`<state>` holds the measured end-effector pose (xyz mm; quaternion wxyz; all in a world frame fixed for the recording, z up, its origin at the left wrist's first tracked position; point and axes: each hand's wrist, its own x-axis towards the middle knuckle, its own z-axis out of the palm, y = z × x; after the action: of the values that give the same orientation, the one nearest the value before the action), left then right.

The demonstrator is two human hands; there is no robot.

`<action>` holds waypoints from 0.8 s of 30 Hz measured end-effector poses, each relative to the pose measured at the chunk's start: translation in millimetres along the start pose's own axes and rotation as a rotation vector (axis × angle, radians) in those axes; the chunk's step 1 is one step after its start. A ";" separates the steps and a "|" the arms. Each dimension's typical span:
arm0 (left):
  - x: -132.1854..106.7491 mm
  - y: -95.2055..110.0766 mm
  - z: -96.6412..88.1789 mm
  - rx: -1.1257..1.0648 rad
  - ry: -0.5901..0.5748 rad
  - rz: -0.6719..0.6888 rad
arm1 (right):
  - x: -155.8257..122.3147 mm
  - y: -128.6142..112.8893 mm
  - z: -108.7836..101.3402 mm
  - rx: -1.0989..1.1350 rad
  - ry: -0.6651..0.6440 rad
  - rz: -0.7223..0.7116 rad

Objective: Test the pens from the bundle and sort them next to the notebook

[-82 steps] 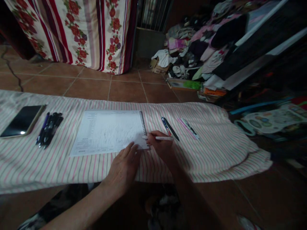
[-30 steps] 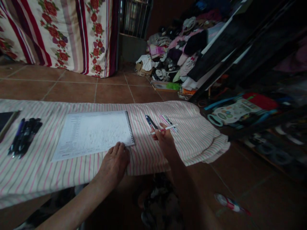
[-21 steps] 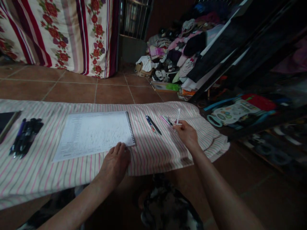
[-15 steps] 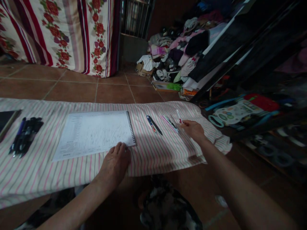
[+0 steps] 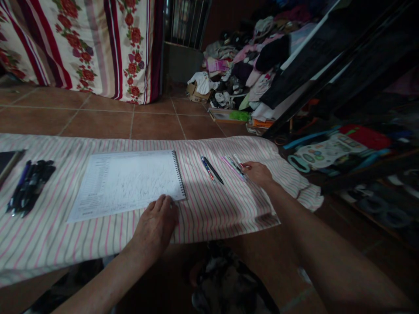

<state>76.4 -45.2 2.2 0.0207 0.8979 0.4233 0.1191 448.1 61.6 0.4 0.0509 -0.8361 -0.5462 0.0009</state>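
Pinching a white-and-red pen [image 5: 238,160] in a narrow grip, the right hand [image 5: 258,173] is right of center in the frame, just beside a pair of slim pens [image 5: 234,167]. A dark pair of pens [image 5: 212,170] lies nearer the middle. The left hand [image 5: 157,221], at lower center, rests extended fingers on the corner of a spiral notebook [image 5: 127,179], its grip loose. Bundled pens [image 5: 31,187] lie at the left of the frame on the cloth-covered tabletop [image 5: 199,218].

1 nb [image 5: 131,183], 2 ctr pens [image 5: 214,170], 3 R pens [image 5: 235,166], L pens [image 5: 33,183] (no. unclear), 1 phone [image 5: 7,163], 2 hands [image 5: 159,220]
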 end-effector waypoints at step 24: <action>-1.7 -1.8 1.7 -0.001 0.033 0.032 | -11.3 -1.9 8.0 0.090 0.034 0.096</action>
<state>74.4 -45.3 0.0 0.0123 0.9025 0.4090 0.1344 441.4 52.7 -8.0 0.0977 -0.8580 -0.5040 0.0138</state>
